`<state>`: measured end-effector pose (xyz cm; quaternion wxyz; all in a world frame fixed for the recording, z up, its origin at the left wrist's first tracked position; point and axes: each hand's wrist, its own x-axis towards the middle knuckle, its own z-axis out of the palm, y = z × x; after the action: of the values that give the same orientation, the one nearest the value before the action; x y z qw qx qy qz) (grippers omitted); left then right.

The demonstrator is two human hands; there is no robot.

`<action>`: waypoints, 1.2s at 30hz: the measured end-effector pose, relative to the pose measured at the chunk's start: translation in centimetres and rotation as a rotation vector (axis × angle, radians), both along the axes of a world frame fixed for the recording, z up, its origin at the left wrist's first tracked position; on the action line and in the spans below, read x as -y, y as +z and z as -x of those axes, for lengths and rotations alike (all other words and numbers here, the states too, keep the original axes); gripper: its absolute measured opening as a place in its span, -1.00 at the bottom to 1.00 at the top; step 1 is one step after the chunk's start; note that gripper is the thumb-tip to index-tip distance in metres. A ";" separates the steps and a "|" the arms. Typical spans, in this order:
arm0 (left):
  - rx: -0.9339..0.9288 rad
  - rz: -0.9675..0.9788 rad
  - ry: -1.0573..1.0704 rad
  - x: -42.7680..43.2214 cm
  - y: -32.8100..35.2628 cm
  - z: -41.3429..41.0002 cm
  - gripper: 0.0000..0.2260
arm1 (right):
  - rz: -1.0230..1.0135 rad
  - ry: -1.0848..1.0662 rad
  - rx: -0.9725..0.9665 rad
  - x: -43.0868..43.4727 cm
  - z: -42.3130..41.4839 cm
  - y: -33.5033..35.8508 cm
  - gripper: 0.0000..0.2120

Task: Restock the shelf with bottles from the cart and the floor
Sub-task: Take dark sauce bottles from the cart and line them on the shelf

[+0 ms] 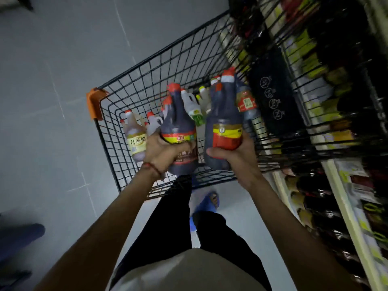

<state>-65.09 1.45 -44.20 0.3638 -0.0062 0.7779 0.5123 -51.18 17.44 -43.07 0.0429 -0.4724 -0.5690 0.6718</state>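
Grey floor tiles (63,59) fill the left of the frame, and a stocked shelf (344,206) runs blurred down the right edge. Between them, in the head view, stands the black wire cart (159,52), its orange corner (95,103) at centre left.

We have both hands clamped, each on its own dark, red-capped bottle. The left hand (161,150) wraps the lower body of the left bottle (178,122). The right hand (235,156) cups the labelled belly of the right bottle (224,114). Both bottles are upright, just beside each other, over the near part of the cart; whether they clear its rim we cannot tell. More bottles sit inside, among them a pale vinegar bottle (135,135) at the left wall.

We judge the step to be carrying this pair to the shelf. To do it well we should keep both upright and raise them above the near wire wall before swinging toward frame right. We should then set them down one at a time, label outward, since a low one-handed grip could let a heavy bottle tip.
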 end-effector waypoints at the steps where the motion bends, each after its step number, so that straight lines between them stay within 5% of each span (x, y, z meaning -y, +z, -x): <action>1: -0.023 -0.014 -0.005 0.0 0.9 -0.9 -0.19 | -0.015 0.004 -0.031 0.1 -1.1 1.0 -0.22; 7: -0.147 -0.125 -0.055 0.2 6.1 -7.7 -0.15 | -0.090 -0.065 -0.150 1.2 -9.4 6.1 -0.27; 12: -0.205 -0.198 -0.206 0.2 9.3 -13.2 -0.39 | -0.106 -0.156 -0.222 3.7 -16.3 9.7 -0.25; 17: -0.249 -0.317 -0.430 0.3 10.2 -16.8 -0.41 | -0.135 -0.319 -0.255 7.7 -23.0 12.2 -0.27; 24: -0.121 -0.407 -0.648 2.5 12.0 -22.4 -0.30 | -0.139 -0.643 -0.256 14.9 -31.4 14.7 -0.20; 29: -0.175 -0.413 -0.885 2.2 12.8 -27.2 -0.44 | -0.116 -0.825 -0.285 18.8 -36.8 15.5 -0.32; 36: -0.196 -0.447 -1.090 0.0 16.1 -37.3 -0.38 | -0.164 -1.014 -0.284 21.7 -46.1 15.9 -0.29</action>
<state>-27.80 1.50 -28.12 0.4933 0.5179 0.5723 0.4013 -5.13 -4.28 -27.13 0.4756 -0.5875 -0.3084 0.5775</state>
